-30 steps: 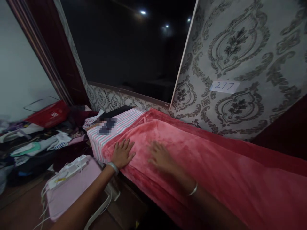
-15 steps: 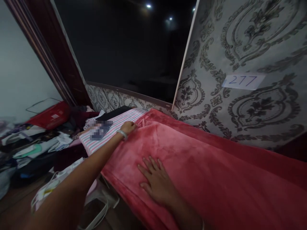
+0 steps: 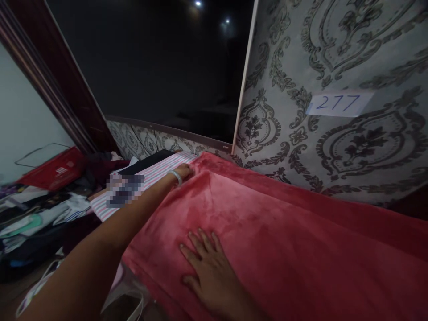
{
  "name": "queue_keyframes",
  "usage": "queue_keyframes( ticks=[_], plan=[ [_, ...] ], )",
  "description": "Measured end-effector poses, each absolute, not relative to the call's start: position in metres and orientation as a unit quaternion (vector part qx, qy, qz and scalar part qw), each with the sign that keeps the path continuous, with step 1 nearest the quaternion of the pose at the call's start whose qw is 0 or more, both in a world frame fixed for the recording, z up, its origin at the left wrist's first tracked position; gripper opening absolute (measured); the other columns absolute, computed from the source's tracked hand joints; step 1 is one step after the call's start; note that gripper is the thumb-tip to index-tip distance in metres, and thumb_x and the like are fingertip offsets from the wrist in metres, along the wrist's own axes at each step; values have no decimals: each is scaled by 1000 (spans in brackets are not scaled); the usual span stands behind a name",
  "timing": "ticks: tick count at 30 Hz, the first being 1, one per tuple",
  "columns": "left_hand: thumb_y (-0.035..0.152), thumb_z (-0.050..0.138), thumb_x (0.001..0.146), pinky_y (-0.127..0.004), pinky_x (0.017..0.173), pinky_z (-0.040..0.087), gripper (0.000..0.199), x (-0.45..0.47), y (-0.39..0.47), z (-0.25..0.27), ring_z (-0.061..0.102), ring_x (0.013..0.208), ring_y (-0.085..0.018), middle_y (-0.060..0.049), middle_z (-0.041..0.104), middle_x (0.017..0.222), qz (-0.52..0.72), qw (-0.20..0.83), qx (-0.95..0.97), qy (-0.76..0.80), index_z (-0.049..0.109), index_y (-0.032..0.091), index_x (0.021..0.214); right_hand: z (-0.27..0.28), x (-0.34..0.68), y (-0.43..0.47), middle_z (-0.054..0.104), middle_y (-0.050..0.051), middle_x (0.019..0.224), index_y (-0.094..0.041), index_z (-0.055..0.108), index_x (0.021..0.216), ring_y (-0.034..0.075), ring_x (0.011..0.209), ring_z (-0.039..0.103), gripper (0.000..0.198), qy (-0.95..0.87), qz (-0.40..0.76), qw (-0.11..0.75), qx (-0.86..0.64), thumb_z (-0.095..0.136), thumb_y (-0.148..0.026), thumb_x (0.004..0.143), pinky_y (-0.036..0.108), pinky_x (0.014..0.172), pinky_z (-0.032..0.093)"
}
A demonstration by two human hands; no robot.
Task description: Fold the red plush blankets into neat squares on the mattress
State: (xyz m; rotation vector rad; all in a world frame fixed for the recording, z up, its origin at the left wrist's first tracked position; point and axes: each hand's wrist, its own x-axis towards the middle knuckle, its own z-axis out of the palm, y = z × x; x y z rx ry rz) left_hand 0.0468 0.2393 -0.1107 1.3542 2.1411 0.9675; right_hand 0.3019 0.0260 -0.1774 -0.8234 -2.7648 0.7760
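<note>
A red plush blanket point(image 3: 267, 232) lies spread in folded layers over a long surface below the wall. Its far left edge is pinched in my left hand point(image 3: 183, 171), whose fingers curl into the cloth; a bracelet circles that wrist. My right hand point(image 3: 214, 272) rests palm down on the nearer part of the blanket, fingers spread. Beyond the blanket's left edge shows a striped cloth point(image 3: 157, 171), and on it lies a dark item point(image 3: 125, 191) that is blurred out.
A large black screen point(image 3: 157, 67) stands behind the blanket. Patterned wallpaper point(image 3: 284, 111) carries a paper label point(image 3: 339, 103) reading 277. At left, a red bag point(image 3: 55, 167) sits above heaped clothes point(image 3: 43, 218). A pale chair-like frame point(image 3: 132, 296) is below.
My view has shifted slightly to the right. My left hand has pushed a little further along the blanket's far edge. My right hand still lies flat on the blanket.
</note>
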Motion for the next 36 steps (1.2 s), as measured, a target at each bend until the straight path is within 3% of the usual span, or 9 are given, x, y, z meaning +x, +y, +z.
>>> queue_keyframes(
  ticks=[5,12,15,20,29,33,36],
  plan=[
    [37,74,77,-27,59,47,20,38,262,-102,61,64,-17,0,62,64,375,221,472,767,64,20,79,-174,302,26,12,0,173,-38,28,164,28,161,4,68,-919,272,76,-277,54,-50,102,57,130,2],
    [49,78,71,-35,60,53,34,31,274,-121,68,65,-25,-9,71,71,335,313,447,768,68,17,78,-165,304,25,16,0,173,-38,29,163,27,160,6,65,-910,294,94,-277,48,-57,103,57,130,3],
    [42,82,67,-36,65,55,29,33,285,-123,70,68,-25,-9,73,74,339,325,461,753,71,18,80,-162,305,25,17,2,173,-37,29,163,29,160,8,66,-910,294,96,-274,47,-58,104,58,130,4],
    [37,68,80,-31,69,56,26,40,289,-137,69,75,-20,-7,76,86,395,289,487,724,73,18,98,-162,307,25,18,-1,173,-35,30,163,27,161,5,62,-909,298,108,-270,47,-48,105,55,131,4],
    [37,70,79,-29,66,50,21,41,290,-144,66,73,-21,-6,70,72,372,165,521,750,69,17,85,-158,309,27,18,-1,173,-35,32,162,26,161,4,61,-904,311,107,-274,48,-46,105,54,131,2],
    [35,61,86,-38,84,54,30,49,288,-129,69,96,-29,-16,74,96,354,109,534,760,71,14,104,-156,308,27,18,1,173,-33,35,162,27,161,4,59,-898,331,101,-273,44,-50,106,55,130,0],
    [39,60,87,-42,111,45,47,59,271,-127,59,128,-31,-17,67,133,305,65,634,707,67,16,127,-158,308,27,17,1,173,-34,33,162,26,161,4,60,-902,322,95,-273,44,-51,106,55,130,0]
  ],
)
